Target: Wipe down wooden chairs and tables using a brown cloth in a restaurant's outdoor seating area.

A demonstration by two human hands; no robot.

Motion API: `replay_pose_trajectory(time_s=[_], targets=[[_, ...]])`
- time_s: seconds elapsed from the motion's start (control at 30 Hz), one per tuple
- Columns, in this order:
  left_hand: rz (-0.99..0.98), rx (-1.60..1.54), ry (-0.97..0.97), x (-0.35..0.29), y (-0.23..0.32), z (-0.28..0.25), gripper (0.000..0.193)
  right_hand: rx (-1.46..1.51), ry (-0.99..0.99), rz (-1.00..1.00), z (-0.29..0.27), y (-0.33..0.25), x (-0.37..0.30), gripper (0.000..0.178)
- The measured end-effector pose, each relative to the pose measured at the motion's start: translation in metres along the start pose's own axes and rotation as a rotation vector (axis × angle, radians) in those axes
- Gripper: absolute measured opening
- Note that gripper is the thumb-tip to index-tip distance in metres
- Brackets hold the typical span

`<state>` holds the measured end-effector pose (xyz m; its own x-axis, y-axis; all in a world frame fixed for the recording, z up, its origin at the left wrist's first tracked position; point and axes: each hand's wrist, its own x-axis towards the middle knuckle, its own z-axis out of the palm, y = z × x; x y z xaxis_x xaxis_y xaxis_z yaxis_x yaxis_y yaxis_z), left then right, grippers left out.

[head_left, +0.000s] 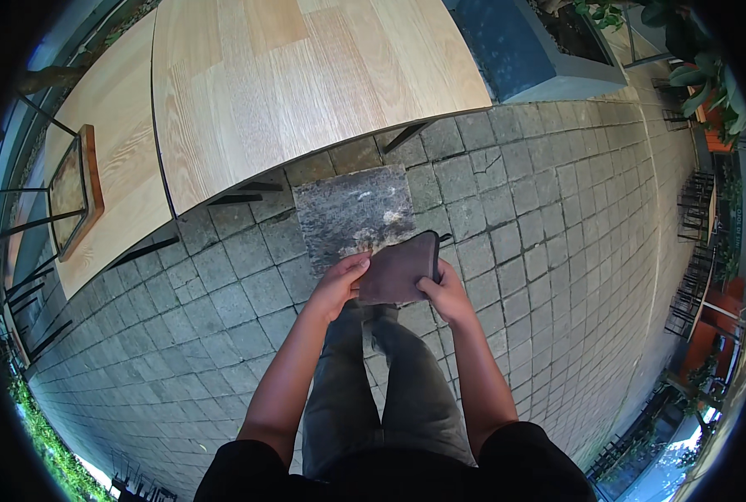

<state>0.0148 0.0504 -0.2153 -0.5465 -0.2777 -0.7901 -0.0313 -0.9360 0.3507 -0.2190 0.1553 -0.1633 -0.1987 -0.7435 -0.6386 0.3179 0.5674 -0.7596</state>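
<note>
In front of me, over the paving, I hold a flat brown piece with black edging (396, 272), pouch-like in shape. Its exact kind is not clear. A short dark tab sticks out at its far right corner. My left hand (338, 286) is closed on its left edge, thumb on top. On the right edge my right hand (446, 293) grips it, thumb pressed on the face and the other fingers hidden behind. Beyond it a worn grey-black mat (339, 205) lies flat on the ground, its near part covered by the brown piece and my left hand.
A long light wood table (306, 75) stands ahead, with a second wood table (109, 192) adjoining at left. An upturned-looking chair (76, 192) rests there. A blue-grey planter (548, 50) is at far right. Grey square paving (548, 251) spreads around; stacked dark chairs (692, 251) line the right.
</note>
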Motion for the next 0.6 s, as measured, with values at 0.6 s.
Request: replay_pose_trajectory(time_s=[0.6], targets=[[0.828, 1.247, 0.891, 0.120, -0.036, -0.095, 0.069, -0.843, 0.173, -0.469, 0.014, 0.078, 0.099, 0.049]])
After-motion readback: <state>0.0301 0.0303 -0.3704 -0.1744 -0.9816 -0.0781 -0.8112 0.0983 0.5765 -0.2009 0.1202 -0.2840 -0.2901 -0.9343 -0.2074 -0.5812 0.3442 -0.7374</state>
